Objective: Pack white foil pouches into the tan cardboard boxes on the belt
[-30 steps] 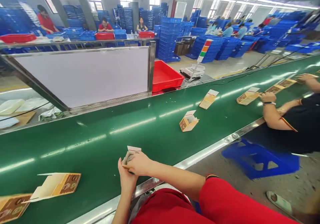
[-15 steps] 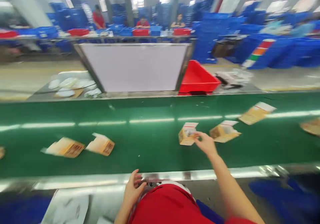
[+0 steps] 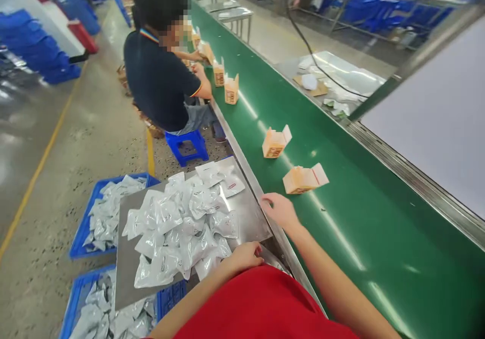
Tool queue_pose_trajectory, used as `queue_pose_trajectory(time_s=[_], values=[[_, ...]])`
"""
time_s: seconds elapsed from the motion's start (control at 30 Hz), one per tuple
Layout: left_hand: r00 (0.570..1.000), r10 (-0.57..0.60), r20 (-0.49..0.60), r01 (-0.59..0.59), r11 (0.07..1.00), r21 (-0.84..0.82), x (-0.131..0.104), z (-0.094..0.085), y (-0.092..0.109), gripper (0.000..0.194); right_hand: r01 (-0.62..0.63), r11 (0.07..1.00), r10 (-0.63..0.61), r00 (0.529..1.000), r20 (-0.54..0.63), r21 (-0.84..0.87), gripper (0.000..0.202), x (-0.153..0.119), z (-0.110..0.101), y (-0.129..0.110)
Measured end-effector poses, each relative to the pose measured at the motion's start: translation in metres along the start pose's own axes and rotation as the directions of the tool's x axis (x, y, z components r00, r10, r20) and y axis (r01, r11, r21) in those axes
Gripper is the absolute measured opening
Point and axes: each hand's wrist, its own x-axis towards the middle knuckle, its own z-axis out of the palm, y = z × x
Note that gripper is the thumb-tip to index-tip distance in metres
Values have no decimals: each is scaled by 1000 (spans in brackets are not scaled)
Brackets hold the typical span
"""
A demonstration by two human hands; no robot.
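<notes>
Near the belt's metal edge is my right hand point(image 3: 281, 211), its fingers loosely curved and apart, holding nothing. An open carton point(image 3: 303, 179) with a raised white flap lies just beyond it on the green belt point(image 3: 341, 177). Another open carton point(image 3: 273, 143) stands a little farther along. My left hand point(image 3: 247, 256) is low beside my red shirt, at the near edge of a heap of silvery white pouches point(image 3: 170, 218) on a metal table point(image 3: 127, 258). Its fingers are curled and partly hidden, so what they hold, if anything, does not show.
A person in a dark shirt point(image 3: 159, 81) sits on a blue stool point(image 3: 187, 144) by the belt, hands at more cartons. Blue crates point(image 3: 81, 230) of pouches stand left of the metal table. A white panel point(image 3: 435, 111) rises beyond the belt.
The view has swung left, bringing the pouches and seated person into sight. My right hand has left the carton it was touching and come back to the belt's near edge.
</notes>
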Motion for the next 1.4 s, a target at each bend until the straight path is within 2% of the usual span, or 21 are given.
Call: queue_pose_trajectory(time_s=[0.13,0.2,0.3,0.37,0.43,0.53,0.57,0.6,0.63,0.7,0.73,0.8,0.87,0.9,0.93,1.0,1.07,1.13,1.2,1.27,1.4], values=[[987,-87,-133,77,994,-75,-22,-13,-15,32,-131,987,134,991,30,-89,63,64,84,-42],[973,-136,-189,115,986,-119,-30,-19,-18,29,-233,965,238,971,32,-124,81,87,107,-53],[953,-184,-242,141,973,-184,-37,-31,-18,29,-289,947,300,952,63,-138,67,106,122,-57],[943,-207,-260,141,958,-251,-38,-42,-16,29,-274,956,281,958,59,-108,53,105,118,-52],[920,-221,-323,105,934,-342,-36,-57,-15,33,-239,969,242,969,45,-63,51,95,99,-42],[797,-238,-555,-56,885,-461,-25,-86,-10,57,-131,991,130,988,87,-5,49,68,48,-25],[761,-214,-612,-132,873,-470,-20,-95,-6,73,-51,998,47,986,157,20,47,57,28,-22],[756,-162,-634,-206,861,-466,-15,-103,-1,88,41,998,-53,967,249,53,44,45,8,-19],[797,-70,-600,-268,849,-456,-9,-108,6,99,129,987,-153,929,338,91,43,33,-10,-18],[921,124,-369,-309,810,-499,3,-111,24,96,230,960,-277,874,399,162,48,11,-36,-17],[955,174,-241,-281,786,-551,9,-107,33,86,214,959,-268,900,345,188,53,1,-43,-15],[980,167,-105,-195,728,-658,19,-93,50,65,61,957,-93,991,101,283,61,-17,-47,-9],[988,88,-126,-153,662,-734,29,-73,64,57,-70,906,122,988,-99,418,51,-37,-38,0],[988,59,-145,-149,634,-759,33,-64,69,57,-83,888,169,973,-154,452,40,-48,-31,5],[988,36,-151,-142,605,-783,36,-55,73,57,-54,895,155,968,-196,443,32,-59,-23,9],[991,-7,-134,-111,520,-847,42,-40,81,56,63,949,11,973,-231,309,34,-82,-5,15],[997,-43,-68,-45,402,-915,46,-29,90,51,142,978,-110,973,-203,152,48,-102,8,20],[998,-48,33,46,298,-953,47,-21,99,47,116,991,-102,980,-172,71,65,-115,13,28],[990,5,140,135,233,-963,46,-17,109,48,34,997,-19,979,-201,73,59,-121,9,39],[971,101,217,190,226,-955,46,-14,122,54,-18,994,46,962,-269,104,46,-123,-4,50],[902,276,332,227,350,-909,46,-15,152,65,5,995,47,873,-486,104,25,-128,-47,66]])
